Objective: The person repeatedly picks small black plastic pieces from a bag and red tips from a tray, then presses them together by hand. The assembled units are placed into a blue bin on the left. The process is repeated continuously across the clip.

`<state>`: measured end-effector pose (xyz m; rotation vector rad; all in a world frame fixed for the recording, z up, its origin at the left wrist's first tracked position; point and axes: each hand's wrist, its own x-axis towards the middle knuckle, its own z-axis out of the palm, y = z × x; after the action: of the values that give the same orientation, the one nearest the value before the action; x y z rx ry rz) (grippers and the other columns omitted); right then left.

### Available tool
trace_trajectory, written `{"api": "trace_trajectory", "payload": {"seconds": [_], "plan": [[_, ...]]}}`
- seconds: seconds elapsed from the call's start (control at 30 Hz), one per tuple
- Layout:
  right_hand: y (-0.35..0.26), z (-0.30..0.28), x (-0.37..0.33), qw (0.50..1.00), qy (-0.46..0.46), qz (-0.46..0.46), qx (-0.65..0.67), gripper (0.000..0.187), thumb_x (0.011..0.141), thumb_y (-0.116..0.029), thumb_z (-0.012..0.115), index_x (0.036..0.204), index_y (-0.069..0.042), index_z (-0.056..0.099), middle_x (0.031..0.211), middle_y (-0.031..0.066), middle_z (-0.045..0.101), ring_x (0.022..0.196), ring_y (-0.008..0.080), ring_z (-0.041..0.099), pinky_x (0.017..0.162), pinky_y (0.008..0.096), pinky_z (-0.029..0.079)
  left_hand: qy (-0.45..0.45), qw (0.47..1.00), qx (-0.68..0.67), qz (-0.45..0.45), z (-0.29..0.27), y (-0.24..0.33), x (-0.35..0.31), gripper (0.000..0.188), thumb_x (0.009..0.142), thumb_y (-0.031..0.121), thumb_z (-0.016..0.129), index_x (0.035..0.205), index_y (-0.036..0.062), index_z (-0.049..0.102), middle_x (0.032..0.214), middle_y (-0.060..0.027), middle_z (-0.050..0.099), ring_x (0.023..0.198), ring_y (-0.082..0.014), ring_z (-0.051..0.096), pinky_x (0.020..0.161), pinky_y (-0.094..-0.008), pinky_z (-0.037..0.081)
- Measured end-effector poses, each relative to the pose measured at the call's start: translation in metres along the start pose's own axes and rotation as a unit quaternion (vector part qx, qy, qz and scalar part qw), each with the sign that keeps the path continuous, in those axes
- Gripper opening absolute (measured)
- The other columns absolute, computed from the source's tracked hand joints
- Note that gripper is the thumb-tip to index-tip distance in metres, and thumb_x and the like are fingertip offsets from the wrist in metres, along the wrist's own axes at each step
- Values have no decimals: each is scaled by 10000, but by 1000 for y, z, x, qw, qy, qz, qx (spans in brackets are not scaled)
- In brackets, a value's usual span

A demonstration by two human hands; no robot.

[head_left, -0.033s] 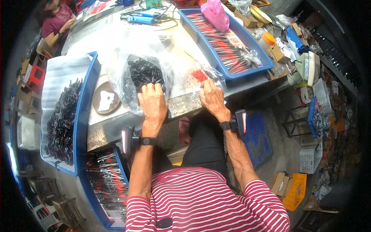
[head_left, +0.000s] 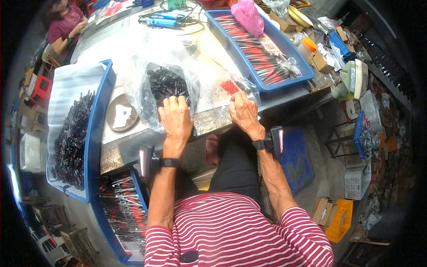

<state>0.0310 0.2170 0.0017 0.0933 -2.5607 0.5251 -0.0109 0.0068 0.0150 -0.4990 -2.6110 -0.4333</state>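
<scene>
My left hand (head_left: 176, 116) rests at the near edge of the worktable with its fingers curled under. It lies against the mouth of a clear plastic bag (head_left: 135, 95), where a heap of small black parts (head_left: 167, 83) shows just beyond the fingertips. My right hand (head_left: 244, 112) is closed too, thumb side inward, right below a little pile of tiny red pieces (head_left: 229, 87) on a clear plastic sheet. The backs of both hands hide whatever the fingers may hold. A black band with a small device sits on each wrist.
Left stands a blue tray (head_left: 98, 107) of black parts, beside a round brown dish (head_left: 111, 116). Below it, another blue tray (head_left: 106, 236) holds thin metal tools. A blue tray (head_left: 284, 83) of red-and-black pieces lies far right, under a pink bag (head_left: 247, 18). A co-worker (head_left: 66, 24) sits far left.
</scene>
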Motion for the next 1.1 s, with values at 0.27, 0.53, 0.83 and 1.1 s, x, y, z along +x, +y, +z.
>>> {"api": "trace_trajectory", "payload": {"seconds": [0.27, 0.53, 0.83, 1.1], "plan": [[-1, 0, -1, 999, 29, 12, 26, 84, 792, -42, 558, 863, -30, 514, 828, 172, 567, 684, 388, 579, 595, 458, 458, -24, 998, -61, 26, 4, -4, -1, 339, 622, -36, 638, 928, 65, 532, 856, -120, 529, 840, -295, 539, 709, -397, 446], [-1, 2, -2, 999, 35, 17, 30, 69, 804, -52, 553, 861, -35, 517, 819, 162, 566, 705, 373, 578, 617, 446, 459, -28, 997, -61, 45, -4, -8, -5, 361, 637, -36, 637, 970, 38, 522, 861, -150, 536, 838, -321, 558, 708, -402, 476], [-2, 2, -1, 998, 41, 33, 33, 47, 806, -39, 552, 840, -32, 520, 802, 169, 576, 709, 376, 582, 621, 447, 458, -58, 998, -36, 5, -3, -9, 0, 315, 682, -23, 618, 985, -2, 534, 860, -177, 557, 792, -342, 591, 679, -404, 499], [-2, 2, -1, 997, 51, 38, 41, 45, 801, -29, 556, 833, -35, 526, 806, 166, 590, 717, 379, 591, 620, 450, 460, 14, 996, -83, 30, -18, -27, -7, 196, 713, -16, 586, 906, 17, 597, 839, -168, 522, 772, -332, 558, 672, -404, 474]]}}
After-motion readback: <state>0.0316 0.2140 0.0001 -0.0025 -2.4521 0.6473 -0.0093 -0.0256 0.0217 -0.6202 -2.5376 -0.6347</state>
